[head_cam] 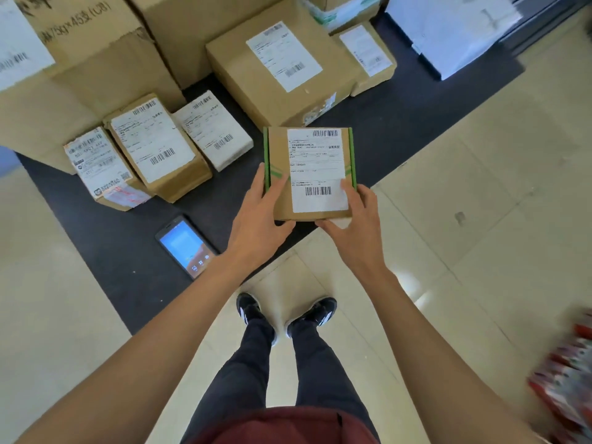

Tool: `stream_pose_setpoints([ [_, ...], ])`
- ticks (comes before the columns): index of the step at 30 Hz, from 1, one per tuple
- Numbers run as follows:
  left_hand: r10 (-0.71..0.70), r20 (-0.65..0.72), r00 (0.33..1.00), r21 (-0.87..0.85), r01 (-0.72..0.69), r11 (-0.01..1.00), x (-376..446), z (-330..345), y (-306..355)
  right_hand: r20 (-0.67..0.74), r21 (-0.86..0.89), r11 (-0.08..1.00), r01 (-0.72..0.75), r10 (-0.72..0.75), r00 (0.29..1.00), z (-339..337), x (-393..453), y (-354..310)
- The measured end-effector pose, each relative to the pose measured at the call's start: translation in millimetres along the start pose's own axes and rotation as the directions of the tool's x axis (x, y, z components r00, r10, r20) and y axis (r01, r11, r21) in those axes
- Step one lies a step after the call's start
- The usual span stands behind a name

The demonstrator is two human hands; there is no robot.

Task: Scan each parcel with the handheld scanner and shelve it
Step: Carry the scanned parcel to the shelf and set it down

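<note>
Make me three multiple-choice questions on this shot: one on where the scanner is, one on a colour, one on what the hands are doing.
1. Where is the handheld scanner?
A. In the right hand
B. On the dark mat, left of the left hand
C. On top of a big carton

2. What colour are the side edges of the held parcel?
A. Green
B. Red
C. Blue

3. How is that parcel held?
A. Left hand alone
B. Resting on the mat, untouched
C. Both hands, label facing up

Answers:
1 B: the scanner lies screen-up on the dark mat, no hand on it.
2 A: green strips run down both long sides of the parcel.
3 C: the left hand grips its left edge and the right hand its lower right corner, with the barcode label showing.
</note>
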State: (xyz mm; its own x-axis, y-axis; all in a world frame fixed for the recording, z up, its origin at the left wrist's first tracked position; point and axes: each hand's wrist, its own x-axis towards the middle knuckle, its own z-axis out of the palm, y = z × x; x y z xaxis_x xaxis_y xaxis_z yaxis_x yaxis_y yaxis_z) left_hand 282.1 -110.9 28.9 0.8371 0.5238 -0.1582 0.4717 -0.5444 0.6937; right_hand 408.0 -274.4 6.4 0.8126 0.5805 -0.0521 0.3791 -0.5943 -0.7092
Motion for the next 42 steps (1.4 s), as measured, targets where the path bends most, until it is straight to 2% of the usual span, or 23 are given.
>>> stream_pose_setpoints([
  [7,0.206,0.087,0.975,-0.021,-0.205,0.978,47,4,104,-0.197,0.102,0.992,-0.069,0.088,0.976,-107,-3,6],
  [10,0.291,0.114,0.95,-0.079,-0.283,0.956,61,14,157,-0.279,0.123,0.988,-0.089,0.12,0.953,-156,-7,22],
  [14,0.387,0.142,0.911,-0.075,-0.38,0.922,74,35,226,-0.381,0.141,0.985,-0.099,0.146,0.913,-211,-14,50],
  [19,0.463,0.171,0.87,-0.114,-0.45,0.886,81,66,292,-0.446,0.145,0.983,-0.116,0.169,0.879,-270,-20,80],
  [23,0.545,0.139,0.827,-0.111,-0.534,0.838,89,82,330,-0.495,0.135,0.984,-0.114,0.167,0.853,-308,-21,93],
  [28,0.563,0.145,0.814,-0.143,-0.545,0.826,118,101,361,-0.56,0.111,0.985,-0.135,0.174,0.81,-340,-6,104],
  [32,0.57,0.169,0.804,-0.161,-0.548,0.82,153,118,378,-0.571,0.095,0.986,-0.139,0.169,0.804,-359,22,117],
  [42,0.604,0.126,0.787,-0.275,-0.557,0.784,273,137,446,-0.608,0.024,0.993,-0.12,0.109,0.786,-421,142,151],
])
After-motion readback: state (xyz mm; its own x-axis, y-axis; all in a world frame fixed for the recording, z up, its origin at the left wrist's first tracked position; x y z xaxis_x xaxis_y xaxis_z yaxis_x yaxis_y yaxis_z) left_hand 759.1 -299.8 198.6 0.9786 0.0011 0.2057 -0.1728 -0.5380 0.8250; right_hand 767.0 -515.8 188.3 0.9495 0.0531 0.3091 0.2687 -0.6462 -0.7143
